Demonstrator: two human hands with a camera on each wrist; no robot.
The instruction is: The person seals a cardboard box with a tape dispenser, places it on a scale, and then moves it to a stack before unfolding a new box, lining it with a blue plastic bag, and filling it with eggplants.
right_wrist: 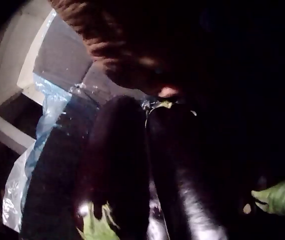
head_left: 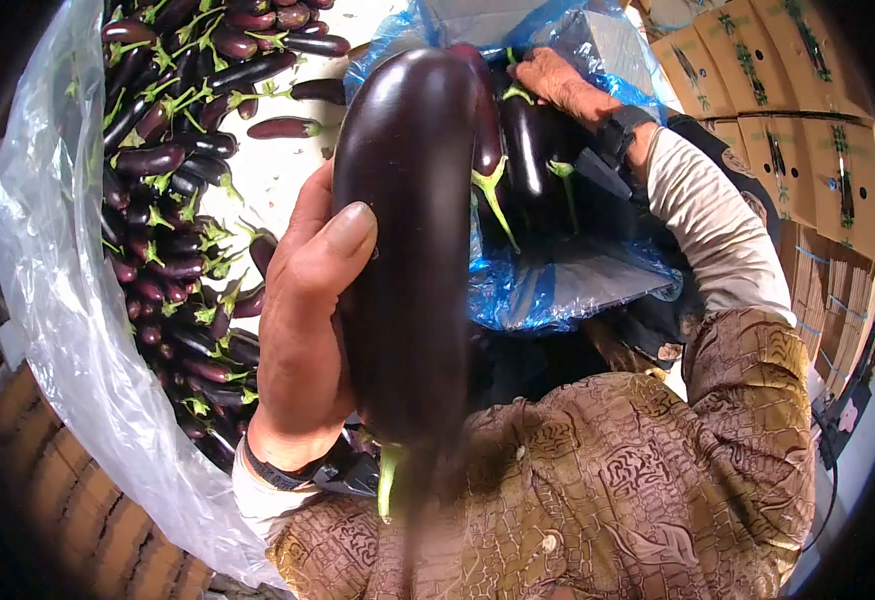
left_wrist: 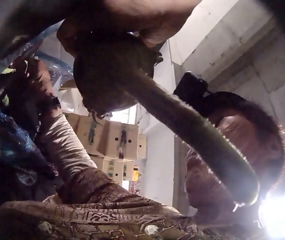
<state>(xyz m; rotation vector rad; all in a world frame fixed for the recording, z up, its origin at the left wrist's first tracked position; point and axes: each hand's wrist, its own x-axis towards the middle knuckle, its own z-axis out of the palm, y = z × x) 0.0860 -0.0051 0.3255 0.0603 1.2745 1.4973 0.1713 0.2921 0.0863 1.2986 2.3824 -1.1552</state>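
Note:
A large, glossy dark eggplant (head_left: 412, 200) fills the middle of the head view, gripped by my left hand (head_left: 307, 310) with the thumb along its side. Its green stem (left_wrist: 202, 140) sticks out towards the camera in the left wrist view. My right hand (head_left: 554, 82) reaches into a carton lined with blue plastic (head_left: 547, 300), at the far end of the eggplants (head_left: 527, 150) lying there. One fingertip (right_wrist: 168, 92) is right at a green stem end (right_wrist: 166, 104) in the right wrist view; the other fingers are lost in shadow, so I cannot tell how they hold.
A big heap of loose eggplants (head_left: 182, 200) lies to the left on a white surface (head_left: 277, 170). Clear plastic sheeting (head_left: 67, 250) edges the heap. Printed cardboard cartons (head_left: 787, 90) are stacked at the right, with flat cardboard (head_left: 827, 300) below them.

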